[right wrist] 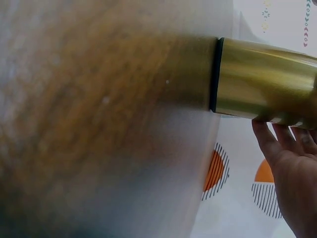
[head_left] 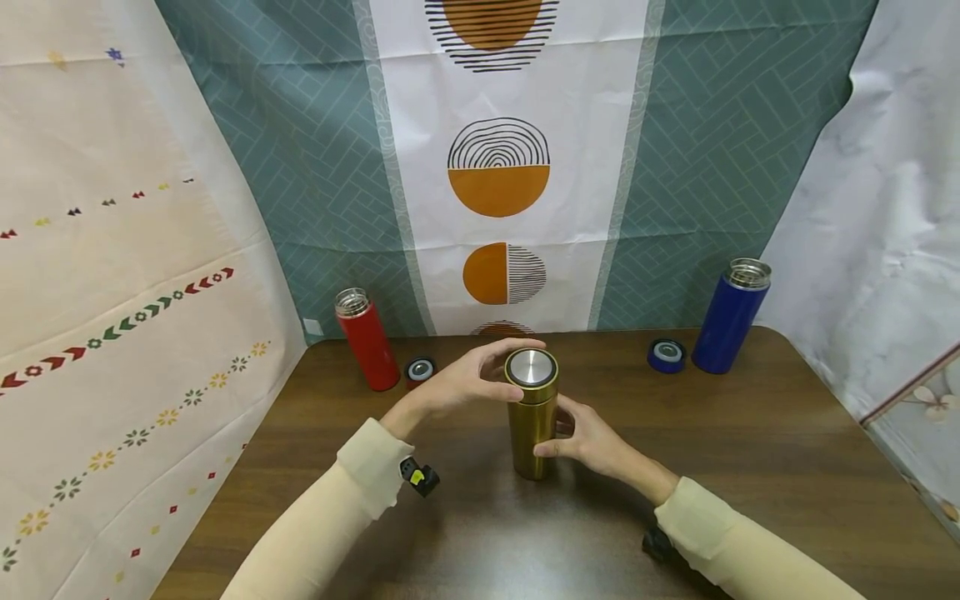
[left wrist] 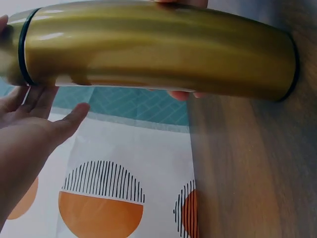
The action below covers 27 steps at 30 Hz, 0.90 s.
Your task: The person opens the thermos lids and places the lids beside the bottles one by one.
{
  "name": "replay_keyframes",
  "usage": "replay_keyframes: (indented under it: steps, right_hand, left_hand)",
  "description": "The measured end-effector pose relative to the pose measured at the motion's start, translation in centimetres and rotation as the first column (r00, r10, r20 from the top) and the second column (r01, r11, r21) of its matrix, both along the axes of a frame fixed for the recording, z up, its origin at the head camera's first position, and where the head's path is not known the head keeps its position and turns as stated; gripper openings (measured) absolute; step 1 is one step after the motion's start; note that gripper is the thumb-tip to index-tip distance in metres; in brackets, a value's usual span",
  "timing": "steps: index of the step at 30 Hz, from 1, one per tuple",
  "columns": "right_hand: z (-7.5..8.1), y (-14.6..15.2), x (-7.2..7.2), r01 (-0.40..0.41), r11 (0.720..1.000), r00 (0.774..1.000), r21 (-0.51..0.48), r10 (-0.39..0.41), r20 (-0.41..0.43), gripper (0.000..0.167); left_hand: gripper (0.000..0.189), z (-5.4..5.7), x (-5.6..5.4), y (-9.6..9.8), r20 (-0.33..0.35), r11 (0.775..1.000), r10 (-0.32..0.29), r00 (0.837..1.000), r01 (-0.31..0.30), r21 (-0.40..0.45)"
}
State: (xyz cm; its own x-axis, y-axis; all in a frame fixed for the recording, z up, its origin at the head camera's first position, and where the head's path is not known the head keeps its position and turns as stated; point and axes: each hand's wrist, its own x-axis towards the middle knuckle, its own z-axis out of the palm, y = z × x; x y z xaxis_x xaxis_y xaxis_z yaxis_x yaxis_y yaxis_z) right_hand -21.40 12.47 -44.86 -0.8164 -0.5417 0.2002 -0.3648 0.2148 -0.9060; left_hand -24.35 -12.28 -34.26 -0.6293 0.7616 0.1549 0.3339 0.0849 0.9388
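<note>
A gold thermos bottle (head_left: 531, 442) stands upright with its silver-topped lid (head_left: 532, 368) on, near the middle of the table. My left hand (head_left: 468, 377) is at the lid, thumb in front and fingers reaching round the far side. In the left wrist view, one finger of the left hand (left wrist: 34, 134) sticks out below the lid seam. Lower down, my right hand (head_left: 596, 442) holds the bottle's body, its thumb on the near side. The right wrist view shows fingers of the right hand (right wrist: 297, 163) against the body, above the black base.
At the back left stands a lidless red thermos bottle (head_left: 369, 346), its lid (head_left: 421, 370) beside it. A lidless blue thermos bottle (head_left: 731, 321) stands at the back right, next to its blue lid (head_left: 667, 356). Patterned cloths hang behind the brown wooden table (head_left: 480, 542).
</note>
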Motion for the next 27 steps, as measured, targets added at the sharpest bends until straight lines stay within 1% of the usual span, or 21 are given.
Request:
replay_keyframes:
  steps: [4,8,10,11,13,17,21,24,27]
  right_hand:
    - [-0.1,0.0,0.0,-0.002,1.0,1.0,0.005,0.002,-0.006,0.071]
    - [-0.1,0.1,0.0,0.007,1.0,1.0,0.017,-0.007,-0.006,0.072]
    - [-0.1,0.0,0.0,0.008,1.0,1.0,0.019,-0.008,-0.003,0.073]
    - [-0.1,0.0,0.0,0.008,1.0,1.0,0.018,-0.008,-0.001,0.073]
    - [-0.1,0.0,0.0,0.004,1.0,1.0,0.014,-0.004,-0.001,0.073]
    - [0.0,0.0,0.0,0.003,1.0,1.0,0.008,-0.003,0.0,0.072]
    - [0.0,0.1,0.0,0.007,1.0,1.0,0.011,-0.007,0.004,0.072]
    - [0.1,0.1,0.0,0.011,1.0,1.0,0.017,-0.011,0.004,0.073]
    - [0.1,0.0,0.0,0.014,1.0,1.0,0.023,-0.014,0.003,0.073]
  left_hand:
    - [0.066,-0.4,0.4,0.3,-0.004,0.996,0.083,0.997,-0.083,0.035]
    - [0.073,-1.1,1.0,0.9,0.012,0.979,0.182,0.983,-0.182,0.09]
    - [0.076,-1.4,1.3,1.1,0.021,0.973,0.204,0.979,-0.205,0.111]
    - [0.078,-1.5,1.3,1.1,0.028,0.972,0.202,0.979,-0.204,0.119]
    - [0.082,-1.5,1.3,1.0,0.017,0.976,0.186,0.982,-0.187,0.115]
    - [0.087,-1.0,0.6,0.4,0.012,0.992,0.095,0.995,-0.095,0.08]
    - [0.082,-0.3,-0.1,-0.1,0.029,1.0,0.009,1.0,-0.01,0.025]
    - [0.074,-0.1,-0.5,-0.3,0.028,1.0,-0.016,0.999,0.016,-0.006]
    - [0.07,-0.1,-0.5,-0.3,0.02,1.0,-0.011,1.0,0.011,-0.009]
